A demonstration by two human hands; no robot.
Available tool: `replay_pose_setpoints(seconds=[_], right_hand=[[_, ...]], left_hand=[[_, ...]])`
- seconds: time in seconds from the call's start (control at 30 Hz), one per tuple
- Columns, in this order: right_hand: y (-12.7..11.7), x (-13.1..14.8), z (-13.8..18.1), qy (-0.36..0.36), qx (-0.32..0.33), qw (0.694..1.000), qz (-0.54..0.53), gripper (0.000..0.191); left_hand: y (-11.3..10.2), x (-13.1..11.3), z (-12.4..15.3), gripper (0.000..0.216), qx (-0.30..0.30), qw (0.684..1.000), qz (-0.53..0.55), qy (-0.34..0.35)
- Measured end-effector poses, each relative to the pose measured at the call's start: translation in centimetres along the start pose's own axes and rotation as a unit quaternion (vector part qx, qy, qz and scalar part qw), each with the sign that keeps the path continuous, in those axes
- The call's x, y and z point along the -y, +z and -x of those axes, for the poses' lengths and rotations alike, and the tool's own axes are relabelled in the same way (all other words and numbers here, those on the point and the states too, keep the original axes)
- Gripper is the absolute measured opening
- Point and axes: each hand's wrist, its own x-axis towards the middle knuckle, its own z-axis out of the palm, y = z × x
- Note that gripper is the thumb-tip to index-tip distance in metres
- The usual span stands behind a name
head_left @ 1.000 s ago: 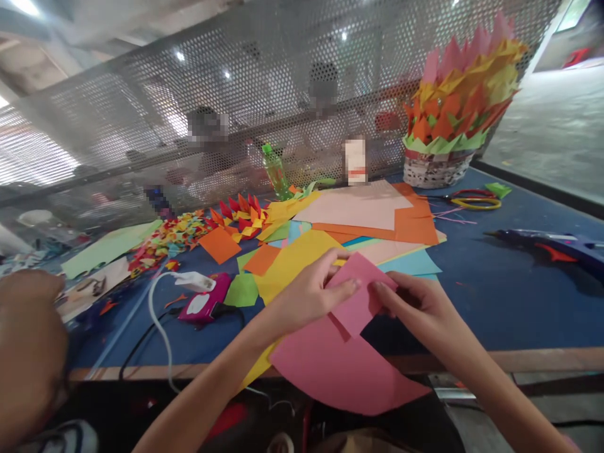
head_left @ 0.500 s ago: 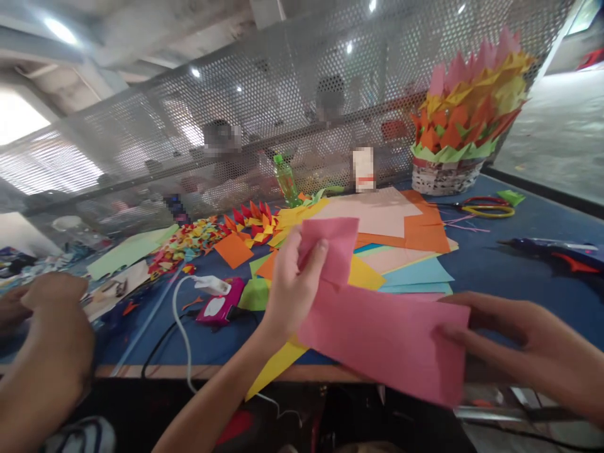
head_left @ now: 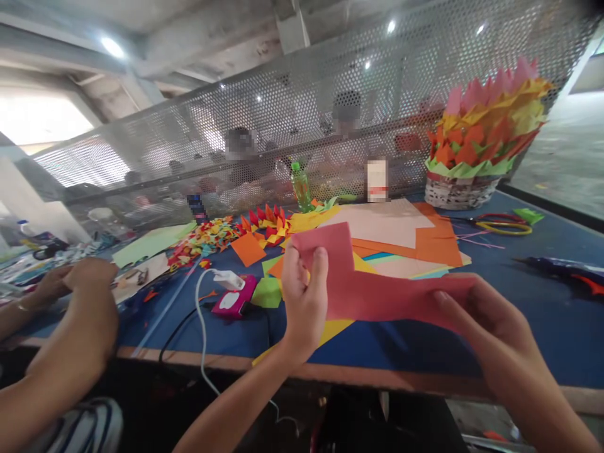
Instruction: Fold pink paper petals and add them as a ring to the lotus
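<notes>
A pink paper sheet (head_left: pixel 372 292) is stretched in the air between both my hands, above the front of the blue table (head_left: pixel 528 314). My left hand (head_left: pixel 304 296) pinches its raised left corner between thumb and fingers. My right hand (head_left: pixel 476 321) grips the sheet's right end, thumb on top. Under the sheet lies a yellow sheet (head_left: pixel 337 327), and behind it a stack of orange, peach and light blue sheets (head_left: pixel 406 236).
A basket of folded paper points (head_left: pixel 476 145) stands at the back right, scissors (head_left: pixel 495 223) and a glue gun (head_left: pixel 566 270) to the right. A green bottle (head_left: pixel 301 187), small folded pieces (head_left: pixel 226 229) and a pink device with a white cable (head_left: pixel 231 299) lie left. Another person's arms (head_left: pixel 70 327) rest at the left.
Both hands have pulled the pink sheet apart and lifted it from near the table edge; it now hangs taut between them. The view has tilted up.
</notes>
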Motion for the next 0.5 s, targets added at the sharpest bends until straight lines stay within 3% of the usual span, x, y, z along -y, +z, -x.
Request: replay_pose_setpoints(seconds=[0.4,0.5], right_hand=[[0.4,-1.0,0.1,0.006,-0.005,1.000,0.026,0.041],[0.0,0.2,1.9,0.000,0.007,0.999,0.053,0.037]], left_hand=[[-0.3,-0.1,0.3,0.015,0.003,0.999,0.043,-0.018],[-1.1,-1.6,-0.1,0.014,0.043,0.996,0.051,-0.065]])
